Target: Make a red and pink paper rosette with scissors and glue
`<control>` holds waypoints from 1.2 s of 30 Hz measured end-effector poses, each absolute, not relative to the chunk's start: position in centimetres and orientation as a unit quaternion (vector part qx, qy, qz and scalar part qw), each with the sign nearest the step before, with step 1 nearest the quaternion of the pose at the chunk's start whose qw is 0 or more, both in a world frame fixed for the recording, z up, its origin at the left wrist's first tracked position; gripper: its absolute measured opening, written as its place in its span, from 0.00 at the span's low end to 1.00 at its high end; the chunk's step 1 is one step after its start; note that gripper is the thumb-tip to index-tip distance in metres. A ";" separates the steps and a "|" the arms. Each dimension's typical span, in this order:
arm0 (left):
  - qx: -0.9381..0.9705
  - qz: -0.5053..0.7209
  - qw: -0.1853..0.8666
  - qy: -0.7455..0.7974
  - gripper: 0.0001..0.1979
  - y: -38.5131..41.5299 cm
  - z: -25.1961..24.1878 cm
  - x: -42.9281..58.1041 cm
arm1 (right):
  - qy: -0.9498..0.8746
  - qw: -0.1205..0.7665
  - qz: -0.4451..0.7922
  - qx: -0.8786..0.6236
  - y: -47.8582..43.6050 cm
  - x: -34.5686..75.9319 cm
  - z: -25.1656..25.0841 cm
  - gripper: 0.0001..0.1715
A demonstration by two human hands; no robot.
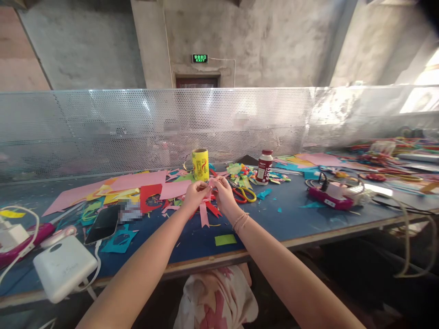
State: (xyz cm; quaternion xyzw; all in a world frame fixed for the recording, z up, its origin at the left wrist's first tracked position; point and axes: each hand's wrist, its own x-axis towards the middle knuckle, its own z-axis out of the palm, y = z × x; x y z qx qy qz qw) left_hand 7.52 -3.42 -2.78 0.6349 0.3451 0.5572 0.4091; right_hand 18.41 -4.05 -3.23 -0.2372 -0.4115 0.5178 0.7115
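My left hand (196, 195) and my right hand (223, 193) meet above the middle of the blue table, fingers pinched together on a small piece of pink paper (211, 183). A pink paper strip (204, 215) with a notched end shows just below my fingers; I cannot tell whether it joins the held piece. Red paper strips (214, 210) lie beside it. Right of my right hand are scissors with red and yellow handles (247, 195), their blades hidden. Behind my hands stands a yellow tube (200, 165).
A dark red bottle (264, 168) stands behind the scissors. Colored paper sheets and scraps (137, 182) spread across the left. A phone (103, 224), a white power bank (65, 267) and a magenta power strip (331, 198) with cables flank the hands. A perforated metal screen (219, 123) closes the back.
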 end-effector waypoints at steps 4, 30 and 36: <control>0.628 0.566 0.402 0.353 0.13 -3.5 -2.8 7.4 | -0.383 0.721 0.524 -0.242 -3.8 18.6 -3.4 0.13; 0.606 0.561 0.450 0.339 0.10 -3.3 -2.9 7.3 | -0.413 0.703 0.528 -0.236 -4.2 18.7 -3.0 0.12; 0.617 0.560 0.439 0.336 0.11 -3.3 -2.9 7.3 | -0.417 0.699 0.533 -0.231 -4.3 18.5 -3.0 0.12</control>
